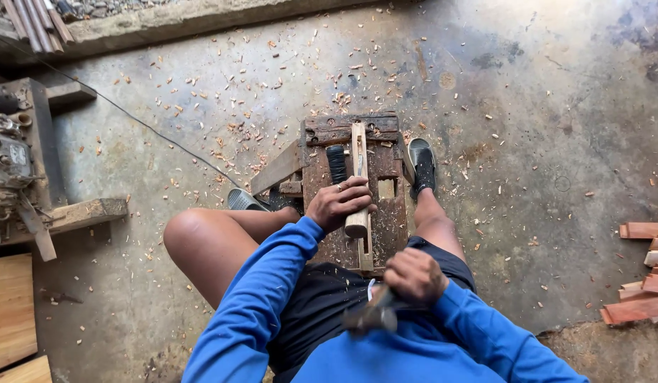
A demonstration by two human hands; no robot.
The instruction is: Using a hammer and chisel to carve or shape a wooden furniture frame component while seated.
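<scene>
I sit astride a low bench (386, 213), dark and worn, on a concrete floor (542, 142) strewn with chips (251, 128). My left hand (339, 204) is wrapped tight round a pale wooden handle (357, 221), knuckles up; its butt end shows just below my fingers, but what the handle carries is hidden under my hand, so I cannot tell what tool it is. Just beyond my knuckles a thin pale strip (359, 149) lies along the bench, running away from me; more pale wood shows nearer me, below the handle, and I cannot tell whether it is the same piece. Left of the strip lies a black grip (336, 162) of some tool, its near end covered by my hand.

My right hand (415, 275) is closed on a hammer (371, 315), held close to my body. The head is blurred, dark, and overlaps my blue sleeve, so its shape is hard to read.

A square hole (386, 188) is cut in the bench right of the strip. My shoes (422, 163) rest on the floor at either side; the left one is half hidden by my leg.

At the far left a machine (10, 163) on timber is cut off by the edge. At the right edge reddish boards (641, 284) are cut off too.
</scene>
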